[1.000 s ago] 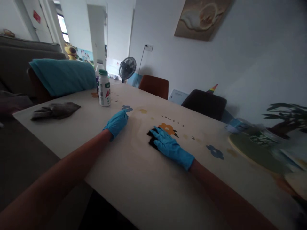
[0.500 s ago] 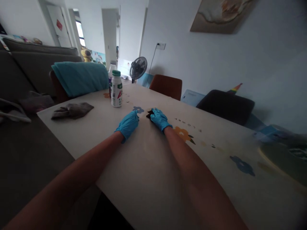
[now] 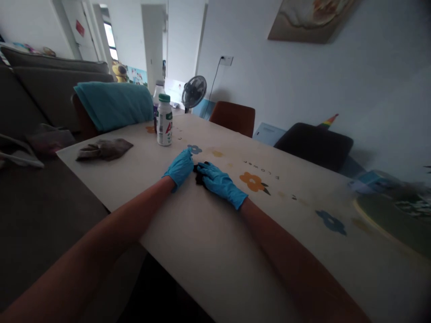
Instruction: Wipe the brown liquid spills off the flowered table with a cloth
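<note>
Both my hands wear blue gloves and rest on a cream table [image 3: 208, 251] printed with flowers. My right hand [image 3: 218, 182] lies flat on a small dark cloth [image 3: 198, 176], fingers stretched over it and pressing it to the tabletop. My left hand [image 3: 179, 167] rests just to the left of the cloth, fingers loosely curled on the table and touching the cloth's edge. Most of the cloth is hidden under my right hand.
A white bottle with a green cap [image 3: 164, 120] stands at the far left of the table. A crumpled grey rag [image 3: 104, 148] lies near the left edge. A teal towel [image 3: 112, 103] drapes a chair; a brown chair [image 3: 232, 118], a dark chair [image 3: 313, 146] and a fan [image 3: 194, 92] stand behind.
My right hand with the dark cloth slid left from the orange flower toward the blue one, then came back a little nearer me, beside my left hand. My left hand stayed roughly in place.
</note>
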`<state>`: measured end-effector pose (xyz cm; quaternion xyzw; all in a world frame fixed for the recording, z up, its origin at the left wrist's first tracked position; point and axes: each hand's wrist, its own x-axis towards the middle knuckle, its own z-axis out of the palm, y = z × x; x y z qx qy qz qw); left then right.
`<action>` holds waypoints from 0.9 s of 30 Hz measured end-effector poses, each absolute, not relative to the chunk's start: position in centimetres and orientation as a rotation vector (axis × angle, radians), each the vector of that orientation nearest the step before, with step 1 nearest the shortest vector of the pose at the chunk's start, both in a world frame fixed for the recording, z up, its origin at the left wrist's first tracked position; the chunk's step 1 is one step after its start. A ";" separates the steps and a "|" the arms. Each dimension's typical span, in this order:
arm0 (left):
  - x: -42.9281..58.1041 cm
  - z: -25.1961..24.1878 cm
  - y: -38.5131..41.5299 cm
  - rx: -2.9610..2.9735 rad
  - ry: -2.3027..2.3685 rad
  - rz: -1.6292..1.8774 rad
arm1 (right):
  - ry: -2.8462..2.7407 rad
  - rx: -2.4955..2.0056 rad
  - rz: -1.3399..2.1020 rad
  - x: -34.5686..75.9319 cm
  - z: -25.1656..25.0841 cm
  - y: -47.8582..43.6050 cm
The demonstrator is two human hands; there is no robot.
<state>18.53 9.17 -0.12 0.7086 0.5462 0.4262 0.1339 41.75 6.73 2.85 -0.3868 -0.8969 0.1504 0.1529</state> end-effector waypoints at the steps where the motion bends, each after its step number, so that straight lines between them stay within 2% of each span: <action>1: 18.6 0.0 9.1 2.027 1.597 1.227 | -2.582 -1.076 0.442 42.0 3.0 5.8; 12: 18.7 1.4 8.2 1.917 1.663 1.168 | -2.634 -0.771 0.544 46.4 5.2 -3.0; 19: 18.8 1.9 7.9 1.903 1.661 1.142 | -2.557 -0.842 0.625 52.2 4.8 -6.1; 27: 18.8 2.2 7.6 1.881 1.644 1.130 | -2.462 -1.120 0.601 62.8 3.7 -9.3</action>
